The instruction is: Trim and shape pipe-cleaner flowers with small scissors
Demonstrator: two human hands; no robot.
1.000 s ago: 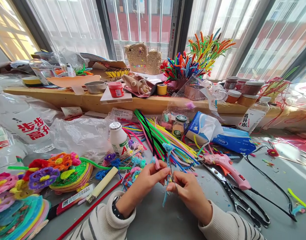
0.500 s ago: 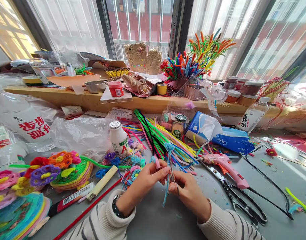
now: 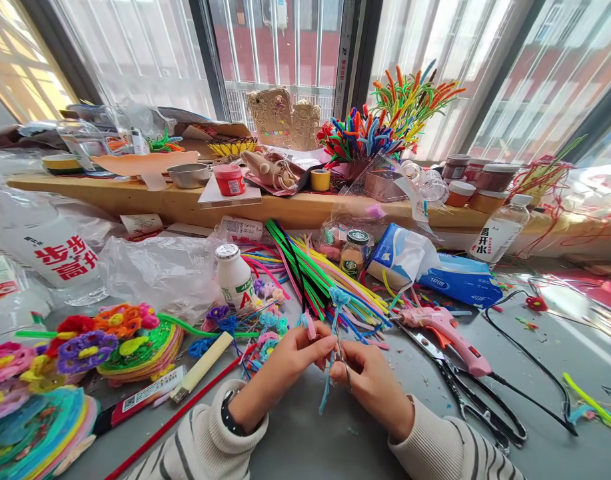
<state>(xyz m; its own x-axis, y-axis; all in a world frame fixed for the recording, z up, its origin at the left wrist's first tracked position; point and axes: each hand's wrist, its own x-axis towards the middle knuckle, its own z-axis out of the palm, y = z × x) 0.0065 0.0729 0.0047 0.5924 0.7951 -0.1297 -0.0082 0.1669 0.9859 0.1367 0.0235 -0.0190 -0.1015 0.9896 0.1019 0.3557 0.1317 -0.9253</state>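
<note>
Head view. Pinched upright between both hands, just above the grey table (image 3: pixel 310 437): light-blue fuzzy pipe-cleaner flower stem (image 3: pixel 339 298), looped bloom on top, loose tail dangling below the fingers. Left hand (image 3: pixel 298 352) closed on the stem from the left, thumb and forefinger tips pressed together, striped sleeve low over the table. Right hand (image 3: pixel 372 383) curled, fingertips nipping the same stem just beside the left's. Behind, close by: heap of straight coloured pipe cleaners (image 3: pixel 315 273). Off to the right, on the table: pink hot-glue gun (image 3: pixel 450 330), black-handled scissors (image 3: pixel 465 387).
</note>
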